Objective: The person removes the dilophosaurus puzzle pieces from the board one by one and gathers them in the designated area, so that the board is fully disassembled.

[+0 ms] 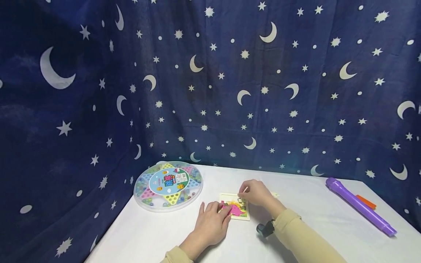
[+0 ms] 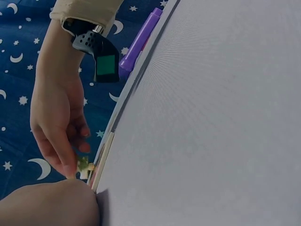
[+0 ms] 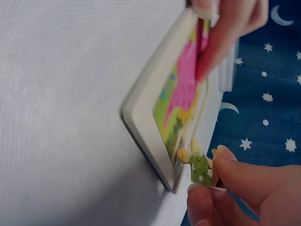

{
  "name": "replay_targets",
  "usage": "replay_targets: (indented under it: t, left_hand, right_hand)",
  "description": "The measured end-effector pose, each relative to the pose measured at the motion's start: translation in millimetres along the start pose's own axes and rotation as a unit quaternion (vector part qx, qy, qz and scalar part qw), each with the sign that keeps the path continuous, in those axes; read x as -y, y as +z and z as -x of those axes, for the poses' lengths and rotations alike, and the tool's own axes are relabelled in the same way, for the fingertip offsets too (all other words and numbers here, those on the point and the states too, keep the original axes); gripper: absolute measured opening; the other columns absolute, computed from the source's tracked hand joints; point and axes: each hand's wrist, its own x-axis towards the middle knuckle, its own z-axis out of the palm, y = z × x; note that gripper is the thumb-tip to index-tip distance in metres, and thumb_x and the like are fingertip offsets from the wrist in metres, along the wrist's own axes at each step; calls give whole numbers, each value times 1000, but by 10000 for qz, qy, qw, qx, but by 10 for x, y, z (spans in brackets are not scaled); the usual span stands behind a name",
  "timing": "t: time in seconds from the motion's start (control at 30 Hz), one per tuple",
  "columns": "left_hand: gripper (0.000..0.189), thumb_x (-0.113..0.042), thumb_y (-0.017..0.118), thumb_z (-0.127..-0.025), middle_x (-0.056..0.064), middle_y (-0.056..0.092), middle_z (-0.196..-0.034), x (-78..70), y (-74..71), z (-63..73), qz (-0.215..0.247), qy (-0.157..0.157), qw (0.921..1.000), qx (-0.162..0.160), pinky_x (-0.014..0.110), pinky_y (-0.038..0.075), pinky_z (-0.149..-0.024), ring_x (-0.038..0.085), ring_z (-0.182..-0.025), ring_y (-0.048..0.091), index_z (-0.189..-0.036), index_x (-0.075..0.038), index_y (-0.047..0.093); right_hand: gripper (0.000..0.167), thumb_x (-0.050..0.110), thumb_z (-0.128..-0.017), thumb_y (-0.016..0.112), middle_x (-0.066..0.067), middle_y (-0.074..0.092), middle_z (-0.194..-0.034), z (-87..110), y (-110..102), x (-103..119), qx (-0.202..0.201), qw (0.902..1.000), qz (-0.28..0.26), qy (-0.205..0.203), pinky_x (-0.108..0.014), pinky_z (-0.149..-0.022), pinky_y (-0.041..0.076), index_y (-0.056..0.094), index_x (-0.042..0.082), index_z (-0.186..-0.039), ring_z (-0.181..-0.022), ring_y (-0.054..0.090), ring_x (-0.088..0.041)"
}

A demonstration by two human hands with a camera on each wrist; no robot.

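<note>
A small framed jigsaw puzzle [image 1: 247,218] with a pink dinosaur picture lies on the white table. My left hand [image 1: 212,223] rests at its left side, fingers extended, their tips touching the picture. In the right wrist view, left fingers [image 3: 218,52] press on the pink part. My right hand [image 1: 258,193] pinches a green puzzle piece [image 3: 201,169] with white flowers between thumb and fingers. That piece is at the frame's far right corner, tilted up from the board. In the left wrist view, the right hand [image 2: 59,122] holds the piece [image 2: 83,164] over the puzzle edge.
A round Chinese checkers box [image 1: 168,186] with coloured marbles lies at the left. A pale piece [image 1: 275,195] lies behind the right wrist. To the right are a purple stick [image 1: 360,206] and an orange object [image 1: 365,201]. A starry blue curtain [image 1: 230,84] stands behind the table.
</note>
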Motion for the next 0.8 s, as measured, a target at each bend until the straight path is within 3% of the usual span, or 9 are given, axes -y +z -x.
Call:
replay_targets:
  t: [0.27,0.47,0.67,0.8]
  left_hand:
    - [37,-40,54,-104,3,63,-128,30,-8,4,328,-114,9993,-160,69,33,-108,27,-127,53,-137,-30,67]
    - [34,-39,58,-102,2,65,-127,56,9,0,440,-100,9982,-384,69,34,-107,26,-124,55,-133,-28,70]
    - [34,-39,59,-102,2,65,-127,47,19,-3,536,-95,9976,-432,69,33,-107,26,-124,56,-131,-27,71]
    - [34,-39,60,-102,2,65,-127,27,17,-4,595,-122,9974,-393,69,33,-108,26,-124,56,-132,-27,71]
  right_hand:
    - [4,14,-93,75,1,68,-80,83,-196,-223,27,9966,-762,313,-30,-61,52,75,10,-93,-68,61,-17]
    - [13,4,-91,70,-3,71,-89,164,-398,-499,10,9916,-1187,509,-33,-65,54,76,3,-103,-74,62,-18]
    - [18,9,-90,73,-10,72,-97,263,-578,-771,-202,9912,-1177,577,-42,-75,55,73,-1,-105,-87,64,-25]
    - [18,15,-93,73,-11,72,-99,320,-669,-968,-299,9899,-1132,798,-40,-71,54,75,3,-106,-87,65,-25]
